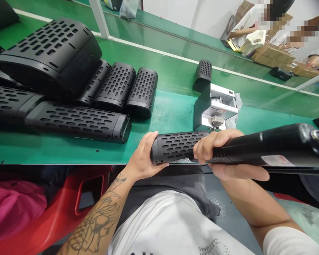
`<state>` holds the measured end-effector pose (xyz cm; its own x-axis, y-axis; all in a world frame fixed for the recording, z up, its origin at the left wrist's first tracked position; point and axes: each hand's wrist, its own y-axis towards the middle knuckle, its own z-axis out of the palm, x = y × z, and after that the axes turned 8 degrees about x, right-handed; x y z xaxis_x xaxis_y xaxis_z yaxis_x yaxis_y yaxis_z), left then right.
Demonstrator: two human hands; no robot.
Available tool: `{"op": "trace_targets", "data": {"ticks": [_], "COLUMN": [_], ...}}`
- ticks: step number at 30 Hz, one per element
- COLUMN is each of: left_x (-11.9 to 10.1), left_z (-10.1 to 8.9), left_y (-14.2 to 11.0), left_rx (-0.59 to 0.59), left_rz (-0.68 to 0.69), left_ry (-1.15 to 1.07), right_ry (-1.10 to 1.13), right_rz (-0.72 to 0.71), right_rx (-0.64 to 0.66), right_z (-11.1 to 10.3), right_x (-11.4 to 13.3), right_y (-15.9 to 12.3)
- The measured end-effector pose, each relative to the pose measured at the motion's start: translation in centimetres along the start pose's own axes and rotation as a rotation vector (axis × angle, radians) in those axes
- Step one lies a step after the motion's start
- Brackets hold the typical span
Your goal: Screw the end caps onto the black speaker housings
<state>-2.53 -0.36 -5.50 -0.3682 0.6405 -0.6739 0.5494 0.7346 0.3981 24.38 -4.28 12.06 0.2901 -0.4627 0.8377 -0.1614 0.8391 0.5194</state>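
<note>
I hold a long black tube-shaped device [255, 148] level in front of my body, at the near edge of the green table [172, 106]. Its left end is a perforated grille section [175, 145]. My left hand [143, 157] cups that grille end, fingers curled round it. My right hand [223, 150] is wrapped round the middle, where the grille meets the smooth black body. A small label shows on the smooth part near the right end.
Several black perforated covers [77, 120] lie and stand on the left of the table, one large housing [50, 49] behind them. A small grey-white machine [215, 109] sits just beyond my hands. A red stool [77, 198] is below left. Other people work at the far right.
</note>
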Motion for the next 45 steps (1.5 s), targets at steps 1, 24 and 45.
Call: {"op": "trace_targets", "data": {"ticks": [1,24,45], "left_x": [0.0,-0.5,-0.5], "left_z": [0.0,-0.5,-1.0], "left_y": [0.0,0.0,-0.2], "left_rx": [0.001,-0.011,0.053], "left_rz": [-0.002,-0.047,-0.103], "left_ry": [0.002,0.030,0.031], "right_ry": [-0.002,-0.511,-0.490], "right_rz": [-0.001,-0.276,-0.248], "right_rx": [0.008,-0.532,-0.553], "right_z": [0.0,-14.0,-14.6], "right_x": [0.0,-2.0,-3.3], "right_y": [0.0,6.9,4.8]}}
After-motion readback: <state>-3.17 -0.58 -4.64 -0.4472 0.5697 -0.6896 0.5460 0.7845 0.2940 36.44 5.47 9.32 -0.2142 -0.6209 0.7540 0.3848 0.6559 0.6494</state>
